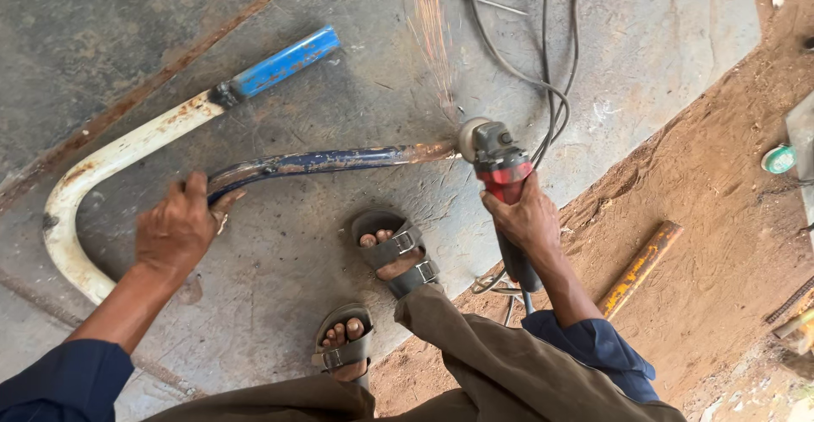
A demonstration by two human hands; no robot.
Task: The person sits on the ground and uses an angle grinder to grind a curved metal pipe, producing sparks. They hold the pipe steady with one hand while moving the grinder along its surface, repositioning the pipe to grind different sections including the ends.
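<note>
A grey, scuffed metal floor plate [339, 74] carries the work; its right edge runs diagonally from upper right to lower middle, meeting reddish-brown dirt ground [712, 218]. The bent blue-painted, rusty steel pipe [322, 162] lies across the middle of the plate. Above it lies a white curved pipe with a blue end [127, 146]. Bare plate stays open toward the top left corner. The left hand [176, 231], arm stretched forward, is clenched over the pipe's bent left end. The right hand [527, 217] grips the body of a red and grey angle grinder [500, 167], whose disc meets the pipe's right end, throwing sparks [432, 40] upward. Black cables [543, 49] loop near the plate's top edge. A rusty yellow bar [640, 268] lies on the dirt.
</note>
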